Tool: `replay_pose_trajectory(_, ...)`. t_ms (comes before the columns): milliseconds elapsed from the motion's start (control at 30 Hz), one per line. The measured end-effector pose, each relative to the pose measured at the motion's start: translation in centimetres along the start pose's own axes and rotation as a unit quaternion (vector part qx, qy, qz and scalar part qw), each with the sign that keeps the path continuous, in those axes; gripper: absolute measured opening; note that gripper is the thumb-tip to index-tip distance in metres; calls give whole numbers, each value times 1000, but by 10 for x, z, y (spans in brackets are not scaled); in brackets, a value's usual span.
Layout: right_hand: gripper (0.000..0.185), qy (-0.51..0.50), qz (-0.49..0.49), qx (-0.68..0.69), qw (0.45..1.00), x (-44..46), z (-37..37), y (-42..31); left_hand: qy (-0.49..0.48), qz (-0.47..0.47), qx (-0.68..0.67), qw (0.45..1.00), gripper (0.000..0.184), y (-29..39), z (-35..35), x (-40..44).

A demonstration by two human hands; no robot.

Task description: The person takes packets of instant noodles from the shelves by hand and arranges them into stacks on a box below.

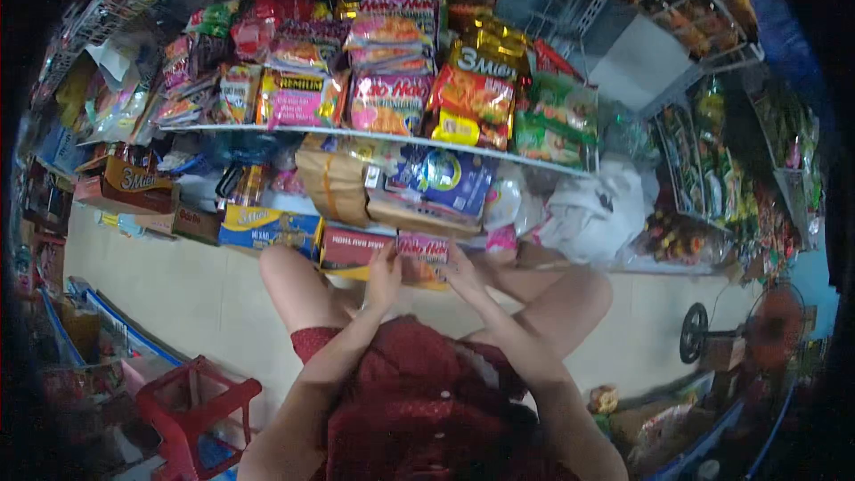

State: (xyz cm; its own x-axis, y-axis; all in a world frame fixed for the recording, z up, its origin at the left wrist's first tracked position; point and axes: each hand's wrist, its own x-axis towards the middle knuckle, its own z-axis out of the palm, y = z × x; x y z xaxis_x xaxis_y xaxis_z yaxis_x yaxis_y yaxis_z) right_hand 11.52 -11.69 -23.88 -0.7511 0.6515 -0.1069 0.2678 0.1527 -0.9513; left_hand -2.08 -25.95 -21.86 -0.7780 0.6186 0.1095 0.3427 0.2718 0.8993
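Observation:
Between my two hands is a pink instant noodle packet [423,248], held low in front of my knees. My left hand [385,269] is closed on its left edge, and my right hand [463,269] grips the right edge. Just behind and left of the packet sits a red cardboard box [354,248]. Beside that stands a blue and yellow noodle box [270,228]. Above, stacks of similar pink noodle packets [388,103] fill the wire shelf, next to red noodle packs [472,105].
A brown carton [331,183] and a blue package [443,180] lie under the shelf edge [374,134]. White plastic bags [597,214] bulge at the right. A red stool [191,414] stands lower left, a fan [773,325] at the right. Tiled floor [169,281] surrounds my legs.

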Motion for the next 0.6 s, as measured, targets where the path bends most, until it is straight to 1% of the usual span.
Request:
replay_pose_trajectory(33, 53, 31, -13, -22, 999, 3, -12, -43, 29, 12, 3, 999, 34, 12, -5, 16)
replay_pose_trajectory(67, 47, 50, -57, -39, 996, 12, -28, -120, 56, 20, 7, 998, 37, 26, -12, 29)
replay_pose_trajectory(100, 43, 88, -118, -21, 989, 31, -34, -155, 85, 120, 56, 988, 36, 85, -41, 52)
replay_pose_trajectory(133, 40, 125, -177, -2, 976, 48, -39, -184, 112, 131, 18, 985, 35, 119, -57, 73)
replay_pose_trajectory(167, 36, 147, -211, -8, 966, 62, -46, -223, 138, 143, -19, 980, 35, 145, -68, 95)
replay_pose_trajectory(233, 33, 193, -291, -5, 937, 101, -53, -278, 212, 249, -60, 943, 35, 191, -88, 148)
replay_pose_trajectory(267, 33, 219, -337, 6, 916, 124, -52, -297, 237, 269, -65, 931, 37, 213, -93, 171)
replay_pose_trajectory(300, 35, 208, -299, 11, 931, 147, -54, -313, 261, 291, -71, 918, 39, 230, -96, 195)
replay_pose_trajectory(333, 38, 195, -259, 15, 946, 165, -54, -327, 295, 297, -2, 908, 41, 234, -93, 225)
replay_pose_trajectory(367, 40, 182, -257, 29, 949, 173, -52, -341, 327, 300, 67, 894, 43, 235, -92, 250)
replay_pose_trajectory(400, 43, 169, -256, 43, 951, 181, -51, -352, 270, 252, 102, 924, 44, 241, -96, 268)
replay_pose_trajectory(433, 47, 122, -229, 73, 963, 193, -50, -356, 210, 203, 136, 947, 46, 247, -101, 278)
replay_pose_trajectory(467, 50, 113, -181, 61, 975, 197, -51, -354, 201, 173, 164, 950, 40, 249, -102, 282)
replay_pose_trajectory(500, 54, 105, -132, 49, 985, 191, -50, -362, 202, 175, 162, 950, 40, 252, -103, 283)
replay_pose_trajectory(567, 57, 97, -130, 26, 986, 183, -52, -364, 196, 164, 150, 955, 32, 253, -103, 282)
replay_pose_trajectory(600, 58, 99, -152, 10, 983, 178, -52, -364, 196, 162, 150, 956, 32, 254, -104, 277)
